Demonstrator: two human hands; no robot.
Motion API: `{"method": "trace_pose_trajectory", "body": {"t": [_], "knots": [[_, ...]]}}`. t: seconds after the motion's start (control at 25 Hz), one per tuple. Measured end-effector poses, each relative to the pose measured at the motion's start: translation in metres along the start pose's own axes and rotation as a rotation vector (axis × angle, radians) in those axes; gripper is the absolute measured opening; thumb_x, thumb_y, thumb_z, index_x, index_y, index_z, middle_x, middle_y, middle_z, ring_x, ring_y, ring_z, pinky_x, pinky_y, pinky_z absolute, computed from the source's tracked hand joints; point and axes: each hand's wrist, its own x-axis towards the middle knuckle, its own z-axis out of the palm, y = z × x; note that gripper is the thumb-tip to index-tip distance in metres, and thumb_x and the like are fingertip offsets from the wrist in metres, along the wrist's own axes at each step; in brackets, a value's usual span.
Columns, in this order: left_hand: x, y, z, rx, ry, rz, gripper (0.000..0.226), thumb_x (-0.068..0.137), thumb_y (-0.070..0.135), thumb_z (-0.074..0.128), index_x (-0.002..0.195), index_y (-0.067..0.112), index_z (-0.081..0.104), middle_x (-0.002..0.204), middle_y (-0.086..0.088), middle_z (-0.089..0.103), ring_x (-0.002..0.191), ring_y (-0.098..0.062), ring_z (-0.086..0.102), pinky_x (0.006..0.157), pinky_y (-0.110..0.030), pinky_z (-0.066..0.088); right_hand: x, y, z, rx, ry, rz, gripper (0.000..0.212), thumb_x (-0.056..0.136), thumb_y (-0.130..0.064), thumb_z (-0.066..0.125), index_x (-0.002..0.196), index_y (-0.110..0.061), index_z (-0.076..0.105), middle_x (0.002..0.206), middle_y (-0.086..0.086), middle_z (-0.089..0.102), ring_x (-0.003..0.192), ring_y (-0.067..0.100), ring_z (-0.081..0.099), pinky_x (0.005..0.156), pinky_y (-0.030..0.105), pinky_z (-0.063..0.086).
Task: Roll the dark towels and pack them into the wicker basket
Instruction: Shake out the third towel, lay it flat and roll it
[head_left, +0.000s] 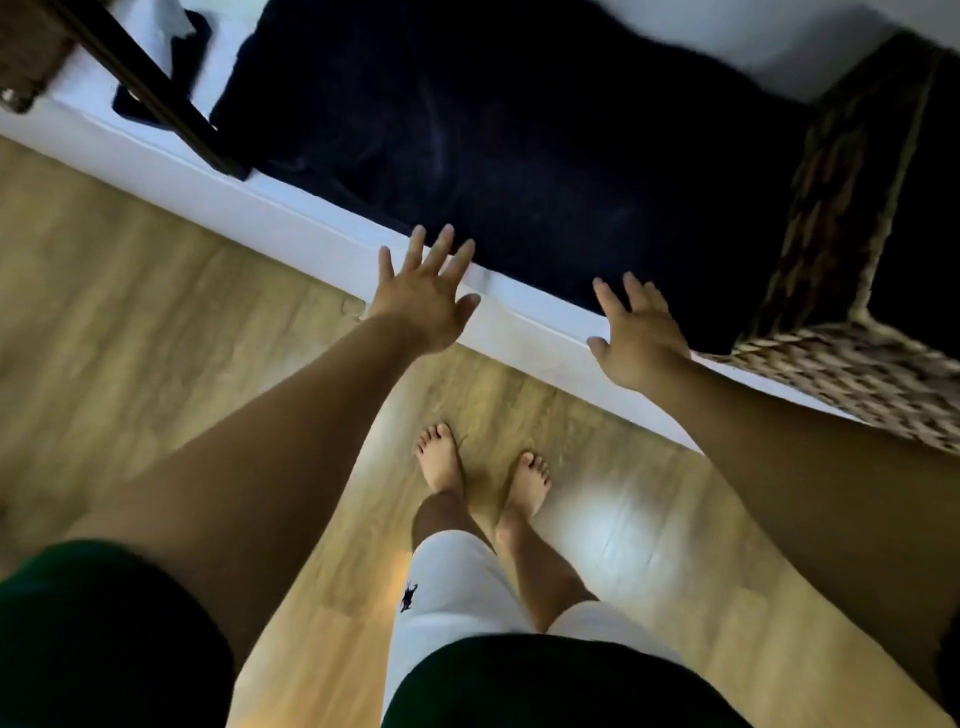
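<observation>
Early in the task, by the look of it. One big dark towel (519, 145) lies spread flat and unrolled on the white table (322, 234), filling the upper middle of the frame. A smaller dark cloth (184, 47) sits upper left, partly behind a slanted dark bar (145, 88); probably another towel, can't tell. The wicker basket (841, 208) stands at the right edge of the frame, touching the towel's right side. Its inside is dark, so I can't tell whether anything is packed yet. Rolling and packing look wholly left to do.

Left hand (423, 304) is at frame centre, fingers (441, 249) spread apart and straight, with the tips right at the towel's near edge and gripping nothing. Right hand (636, 338) is to its right, also splayed, with its fingers (636, 291) over the near edge, just beside the basket's corner. Contact is unclear for both. The person stands barefoot on the wood floor (130, 270).
</observation>
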Motion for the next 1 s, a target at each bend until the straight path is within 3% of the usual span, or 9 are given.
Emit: {"method": "trace_pose_trajectory", "body": {"t": [0.12,0.2,0.32,0.44,0.56,0.68,0.84,1.0], "knots": [[0.022,-0.02,0.007,-0.01,0.016,-0.042,0.063,0.104,0.047,0.032,0.159,0.025,0.01,0.167,0.001,0.008,0.15,-0.033,0.014,0.118,-0.056,0.02,0.019,-0.001,-0.003,-0.156,0.194,0.024,0.057,0.104,-0.039,0.039,0.156,-0.026,0.017,0.152,0.012,0.031,0.13,0.038,0.036,0.099,0.046,0.041],[0.026,-0.023,0.006,-0.021,0.146,0.0,0.059,0.102,0.042,0.041,0.155,0.02,0.025,0.161,-0.003,0.025,0.14,-0.035,0.034,0.109,-0.05,0.034,0.029,0.006,-0.011,-0.223,0.232,-0.008,0.054,0.104,-0.042,0.039,0.153,-0.026,0.023,0.144,0.014,0.036,0.123,0.037,0.039,0.096,0.047,0.041],[0.03,-0.013,0.002,-0.291,0.267,0.009,0.051,0.099,0.03,0.053,0.144,0.01,0.045,0.144,-0.009,0.043,0.124,-0.031,0.049,0.103,-0.038,0.043,0.031,0.012,-0.006,-0.398,0.228,-0.078,0.067,0.099,-0.057,0.036,0.154,-0.021,0.02,0.143,0.016,0.036,0.123,0.037,0.039,0.095,0.046,0.04],[0.043,0.002,-0.002,-0.883,0.249,-0.285,0.037,0.093,0.022,0.063,0.128,0.009,0.055,0.124,-0.004,0.053,0.097,-0.016,0.057,0.09,-0.022,0.045,0.032,0.009,-0.011,-0.481,0.201,-0.079,0.06,0.1,-0.04,0.046,0.151,-0.021,0.02,0.139,0.016,0.037,0.123,0.037,0.041,0.094,0.046,0.043],[0.053,0.004,-0.013,-1.737,0.167,-0.705,0.032,0.088,0.013,0.067,0.117,0.004,0.056,0.11,-0.01,0.064,0.085,-0.019,0.067,0.082,-0.029,0.06,0.041,0.007,-0.033,-0.517,0.157,-0.108,0.052,0.092,-0.017,0.055,0.138,-0.018,0.03,0.129,0.015,0.046,0.114,0.034,0.05,0.09,0.043,0.045],[0.052,0.004,-0.02,-1.92,0.093,-0.752,0.031,0.09,0.013,0.07,0.118,0.003,0.059,0.112,-0.013,0.066,0.092,-0.024,0.072,0.078,-0.036,0.062,0.04,0.013,-0.052,-0.337,0.212,-0.064,0.05,0.093,-0.01,0.055,0.14,-0.011,0.041,0.13,0.017,0.049,0.117,0.036,0.051,0.09,0.043,0.048],[0.049,0.032,-0.035,-1.987,-0.052,-0.623,0.034,0.087,0.027,0.076,0.113,0.007,0.064,0.1,-0.011,0.071,0.081,-0.022,0.074,0.075,-0.039,0.063,0.028,0.029,-0.067,0.105,0.489,-0.073,0.034,0.102,-0.012,0.041,0.133,-0.006,0.052,0.123,0.023,0.058,0.104,0.044,0.059,0.083,0.048,0.052],[0.058,0.059,-0.039,-2.114,-0.126,-0.607,0.032,0.089,0.026,0.074,0.112,0.006,0.064,0.1,-0.013,0.071,0.085,-0.025,0.074,0.076,-0.039,0.063,0.022,0.034,-0.067,0.157,0.332,-0.222,0.047,0.101,-0.043,0.049,0.137,-0.013,0.049,0.126,0.02,0.061,0.11,0.043,0.06,0.092,0.046,0.05]]}}
